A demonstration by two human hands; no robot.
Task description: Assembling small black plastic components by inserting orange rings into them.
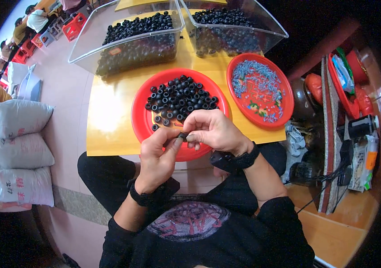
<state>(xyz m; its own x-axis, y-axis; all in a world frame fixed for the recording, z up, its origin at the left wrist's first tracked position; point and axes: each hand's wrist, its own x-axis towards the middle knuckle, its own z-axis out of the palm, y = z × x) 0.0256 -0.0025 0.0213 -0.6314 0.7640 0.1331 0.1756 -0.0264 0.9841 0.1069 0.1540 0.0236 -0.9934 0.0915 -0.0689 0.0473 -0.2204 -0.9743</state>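
Observation:
A small black ring-shaped piece (182,136) is pinched between the thumb and forefinger of my left hand (158,156). Just to its right, the fingertips of my right hand (217,130) are pressed together against that piece; whatever they grip is too small to make out. Both hands are over the near part of a red round tray (138,114), where many similar black pieces (181,96) lie in a loose heap. A second red tray (289,107), off to the right, carries a scatter of tiny clear-bluish bits (255,76).
Two clear plastic bins (79,56) (271,33) full of black pieces stand at the back of the yellow table (110,129). White sacks (20,152) are stacked on the left floor. At right is a shelf (329,134) with bags and a dark bottle. People sit far left.

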